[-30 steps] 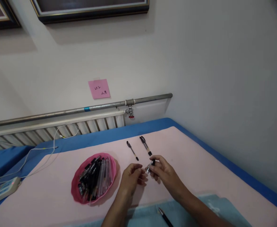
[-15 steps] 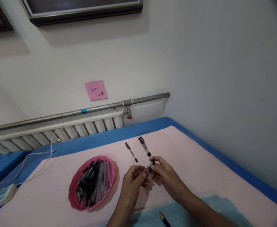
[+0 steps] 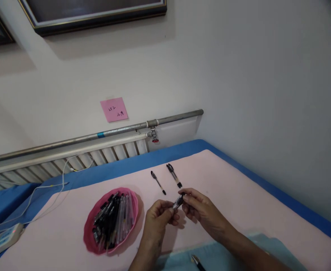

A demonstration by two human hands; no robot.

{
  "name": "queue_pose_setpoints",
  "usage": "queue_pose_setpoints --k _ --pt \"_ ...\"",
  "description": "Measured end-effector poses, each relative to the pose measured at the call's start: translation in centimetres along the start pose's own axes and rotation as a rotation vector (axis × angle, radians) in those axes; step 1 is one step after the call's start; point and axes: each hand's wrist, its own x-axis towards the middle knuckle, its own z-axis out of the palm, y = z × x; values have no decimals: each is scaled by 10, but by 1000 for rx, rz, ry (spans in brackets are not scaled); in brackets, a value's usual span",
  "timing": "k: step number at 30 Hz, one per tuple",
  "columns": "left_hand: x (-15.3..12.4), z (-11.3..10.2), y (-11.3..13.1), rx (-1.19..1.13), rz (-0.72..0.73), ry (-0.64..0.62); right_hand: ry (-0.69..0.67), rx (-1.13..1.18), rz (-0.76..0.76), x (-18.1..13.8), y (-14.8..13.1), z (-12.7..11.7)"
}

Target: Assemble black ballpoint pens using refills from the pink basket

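Between my two hands, above the pink cloth, is a pen (image 3: 178, 202) with a clear part and a black end, tilted up to the right. My left hand (image 3: 158, 220) pinches its lower left end. The fingertips of my right hand (image 3: 203, 210) are closed on the black upper end. Fingers hide part of it. Just beyond the hands lie a single black-capped pen (image 3: 158, 183) and a pair of similar pens (image 3: 174, 175) side by side. To the left of my left hand stands a pink basket (image 3: 87, 229) filled with pen parts, black pieces and clear barrels.
A pink cloth (image 3: 64, 218) covers the blue table (image 3: 120, 172). Near me lies a light blue cloth (image 3: 179, 260) with a dark pen-like piece (image 3: 198, 263) on it. At left are a power strip (image 3: 3, 241) and white cables. A radiator (image 3: 109, 152) runs along the wall.
Both hands stay close together over the same spot. The pen between them has turned slightly, and more of its clear part shows. The view has shifted a little.
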Motion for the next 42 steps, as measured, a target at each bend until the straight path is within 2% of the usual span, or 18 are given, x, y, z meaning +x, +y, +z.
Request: queue_pose_setpoints --k 6,17,23,25,28,30,33,35,37,40,42 --pt "4 -3 -6 76 50 -17 -7 -14 -3 2 1 -1" --pt "0 -6 -4 502 281 -16 3 -93 -32 -2 -1 3" --pt "3 -6 -6 545 265 8 49 -245 -118 -9 -6 8" --pt "6 -10 -7 528 256 61 99 -357 -212 -14 -8 6" --pt "12 -18 -10 432 205 156 181 -605 -435 -18 -5 1" --pt "15 -21 -13 393 174 180 147 -772 -499 -16 1 0" --pt "16 -23 -16 373 143 184 14 -927 -460 -6 8 2" --pt "17 -23 -18 362 126 186 12 -940 -446 -3 6 4" --pt "18 -23 -20 354 111 189 78 -912 -473 -4 0 5" --pt "21 -25 -22 342 90 198 240 -804 -612 -11 -7 3" --pt "22 -26 -23 336 79 205 282 -766 -667 -12 -6 1"
